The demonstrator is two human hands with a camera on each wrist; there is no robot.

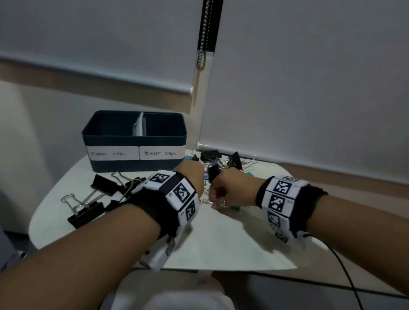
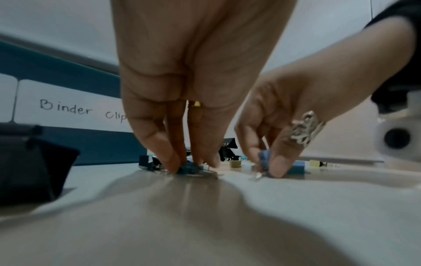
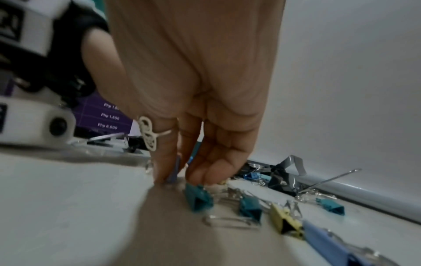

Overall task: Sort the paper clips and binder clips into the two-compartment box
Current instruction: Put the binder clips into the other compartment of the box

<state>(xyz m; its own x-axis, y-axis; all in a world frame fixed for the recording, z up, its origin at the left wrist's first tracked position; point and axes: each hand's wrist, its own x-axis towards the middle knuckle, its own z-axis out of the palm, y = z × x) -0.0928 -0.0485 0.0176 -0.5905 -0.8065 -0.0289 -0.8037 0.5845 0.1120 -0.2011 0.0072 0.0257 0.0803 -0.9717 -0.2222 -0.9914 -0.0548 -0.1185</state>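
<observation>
A dark blue two-compartment box stands at the table's back left, labelled "Paper clips" on the left and "Binder clips" on the right. My left hand reaches down to the table just right of the box and pinches a small teal binder clip that lies on the surface. Close beside it, my right hand, which wears a ring, pinches a small blue binder clip against the table. In the head view the left hand and right hand almost touch, and their fingertips are hidden.
Large black binder clips lie left of my left wrist. A pile of black and coloured clips sits against the wall behind the hands. Small teal, yellow and blue clips lie by my right hand. A black cable trails off the white table.
</observation>
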